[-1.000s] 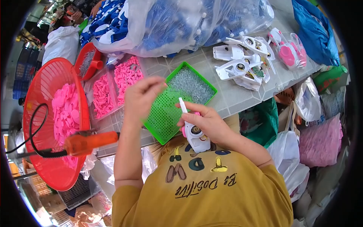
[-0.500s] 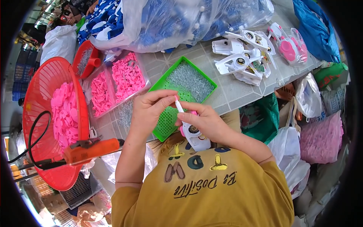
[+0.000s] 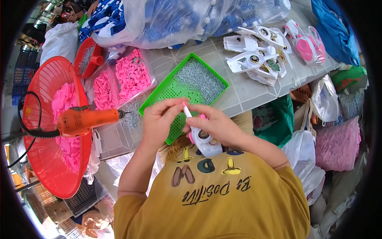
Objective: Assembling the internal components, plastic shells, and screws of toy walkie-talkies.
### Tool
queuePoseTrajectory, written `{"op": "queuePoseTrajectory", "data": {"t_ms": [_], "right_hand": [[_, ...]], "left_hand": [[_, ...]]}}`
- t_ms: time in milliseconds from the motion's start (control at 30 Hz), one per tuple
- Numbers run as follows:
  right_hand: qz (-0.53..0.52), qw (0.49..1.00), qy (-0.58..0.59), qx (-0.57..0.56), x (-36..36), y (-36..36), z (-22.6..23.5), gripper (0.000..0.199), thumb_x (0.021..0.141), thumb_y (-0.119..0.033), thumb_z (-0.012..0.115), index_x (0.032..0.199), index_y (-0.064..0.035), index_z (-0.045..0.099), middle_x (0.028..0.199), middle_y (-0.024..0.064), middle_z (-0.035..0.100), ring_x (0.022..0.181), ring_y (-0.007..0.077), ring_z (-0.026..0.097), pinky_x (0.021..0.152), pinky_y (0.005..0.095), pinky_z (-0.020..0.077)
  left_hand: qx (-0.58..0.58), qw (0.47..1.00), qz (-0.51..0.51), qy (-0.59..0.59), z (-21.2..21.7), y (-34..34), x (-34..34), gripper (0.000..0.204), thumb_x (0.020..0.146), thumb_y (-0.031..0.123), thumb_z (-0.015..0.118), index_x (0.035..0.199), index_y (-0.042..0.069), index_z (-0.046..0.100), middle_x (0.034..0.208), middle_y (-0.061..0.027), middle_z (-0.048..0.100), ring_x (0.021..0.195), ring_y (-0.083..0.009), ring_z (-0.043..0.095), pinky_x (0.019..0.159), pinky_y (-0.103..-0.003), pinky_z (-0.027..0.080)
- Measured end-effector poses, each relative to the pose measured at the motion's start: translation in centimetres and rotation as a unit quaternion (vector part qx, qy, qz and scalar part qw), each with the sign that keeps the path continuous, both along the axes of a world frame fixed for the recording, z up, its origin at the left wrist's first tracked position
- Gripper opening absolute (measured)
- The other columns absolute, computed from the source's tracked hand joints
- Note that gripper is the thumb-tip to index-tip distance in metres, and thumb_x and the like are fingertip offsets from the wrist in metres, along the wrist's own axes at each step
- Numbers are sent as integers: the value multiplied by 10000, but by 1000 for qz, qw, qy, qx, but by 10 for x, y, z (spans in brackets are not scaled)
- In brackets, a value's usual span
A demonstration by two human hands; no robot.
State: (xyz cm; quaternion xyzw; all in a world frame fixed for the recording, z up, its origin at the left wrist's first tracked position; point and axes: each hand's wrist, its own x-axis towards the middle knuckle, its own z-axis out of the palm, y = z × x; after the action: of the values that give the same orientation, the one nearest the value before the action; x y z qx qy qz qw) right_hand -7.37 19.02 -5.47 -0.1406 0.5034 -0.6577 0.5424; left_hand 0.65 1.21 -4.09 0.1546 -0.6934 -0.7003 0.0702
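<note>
The left hand [image 3: 158,116] pinches a small pink plastic tip [image 3: 184,104], the right hand [image 3: 215,122] grips a long white plastic body [image 3: 207,148], so hold both straight and still.

Definitely a small assembly workshop: a green tray [image 3: 171,89] of tiny screws [image 3: 201,79] on the desk [image 3: 254,97] just beyond the fingers [image 3: 201,108], orange electric screwdriver [image 3: 85,120] left of them, plus a red basket [image 3: 59,183] of pink parts [image 3: 69,151].

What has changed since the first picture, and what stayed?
The left hand moved right to the tip of the white part, seemingly pinching a small pink piece. The orange power tool shifted up the picture. The right hand still holds the white part; the white pile stayed put.
</note>
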Motion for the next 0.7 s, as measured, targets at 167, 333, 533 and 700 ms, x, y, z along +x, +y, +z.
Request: {"op": "queuePoseTrajectory", "data": {"t_ms": [167,333,533,700], "right_hand": [[17,983,-165,-72,-14,7,-8,550,1006,-339,579,1442,-71,375,1297,179,602,1056,270,678,875,387,575],[-36,965,-222,-132,-14,4,2,596,1016,-464,504,1465,-99,363,1282,163,616,1105,329,659,927,468,553],[-142,955,-182,-186,-40,0,4,529,1047,-435,434,1479,-135,370,1320,112,603,1135,270,640,960,452,529],[-191,954,-153,-173,-44,-2,18,461,1045,-323,485,1455,-126,409,1252,43,595,1133,153,589,956,366,487]], "left_hand": [[25,995,77,60,-7,-9,-20,185,959,56,630,1113,-36,673,1034,-152,715,983,-203,674,886,-309,524],[35,997,40,48,0,-11,-41,263,981,107,620,1205,-30,645,1087,-118,707,1027,-156,655,917,-274,498],[-187,967,85,153,11,12,-36,267,907,31,648,1172,1,626,1207,-136,621,1113,-214,608,968,-325,476],[-473,831,-58,287,28,28,-27,361,673,-30,682,1013,86,709,1247,-141,582,1192,-372,542,972,-473,443]]}}
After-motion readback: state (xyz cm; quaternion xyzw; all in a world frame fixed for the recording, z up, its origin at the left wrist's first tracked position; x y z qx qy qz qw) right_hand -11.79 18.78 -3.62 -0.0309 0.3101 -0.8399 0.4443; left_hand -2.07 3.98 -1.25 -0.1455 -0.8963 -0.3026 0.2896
